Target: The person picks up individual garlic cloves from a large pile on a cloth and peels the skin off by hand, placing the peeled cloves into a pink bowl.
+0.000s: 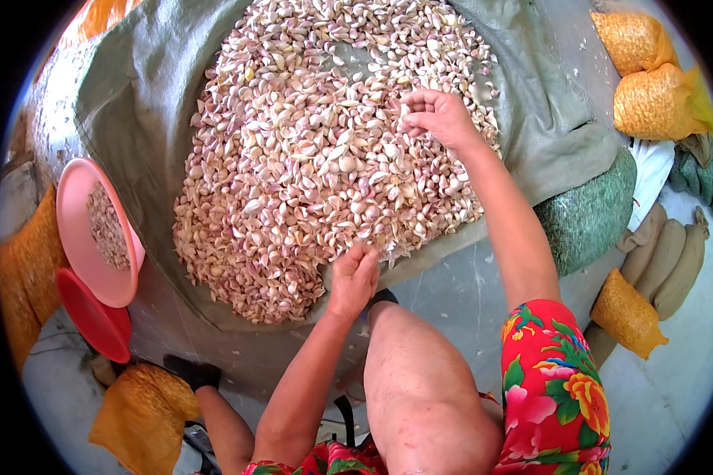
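A wide heap of garlic cloves (pixel 293 158), whitish with pink and purple skins, spreads over a grey-green cloth (pixel 135 119). Over the heap's right side is my right hand (pixel 442 119), its thumb and fingers pinched together. A pale garlic clove (pixel 405 110) shows at those fingertips. My left hand (pixel 355 279) is at the near edge of the heap, fingers curled closed. Whatever it may hold is hidden by the fingers.
At left a pink basin (pixel 71 229) with small cloves leans by a red basin (pixel 95 321). Orange mesh sacks (pixel 653 99) stand at far right, with another (pixel 146 416) at lower left. A green woven sack (pixel 590 210) and tan rolled sacks (pixel 669 261) lie on the right.
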Demonstrator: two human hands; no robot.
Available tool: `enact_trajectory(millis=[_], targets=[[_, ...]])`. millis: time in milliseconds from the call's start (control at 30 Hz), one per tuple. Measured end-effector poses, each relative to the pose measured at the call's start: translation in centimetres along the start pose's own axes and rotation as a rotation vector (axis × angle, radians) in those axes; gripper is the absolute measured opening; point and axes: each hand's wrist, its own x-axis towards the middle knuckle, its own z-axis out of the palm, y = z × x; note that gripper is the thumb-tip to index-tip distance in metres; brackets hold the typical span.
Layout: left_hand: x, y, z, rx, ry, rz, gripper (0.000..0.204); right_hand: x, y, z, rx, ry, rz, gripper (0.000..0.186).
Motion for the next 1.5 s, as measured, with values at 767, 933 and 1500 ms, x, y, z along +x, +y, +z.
enact_trajectory(millis=[767,933,1500], targets=[[-3.9,2.6,1.4,-0.244,0.097,0.034,0.028,-16.9,1.1,8.6,0.202,-0.437,0.185,0.019],[-5.1,2.2,1.5,-0.134,0.147,0.073,0.031,-17.9,0.8,9.4,0.13,-0.463,0.159,0.021],[-9.8,1.9,-1.4,0.15,0.154,-0.048,0.047,-21.1,0.1,14.5,-0.257,-0.47,-0.229,0.011]])
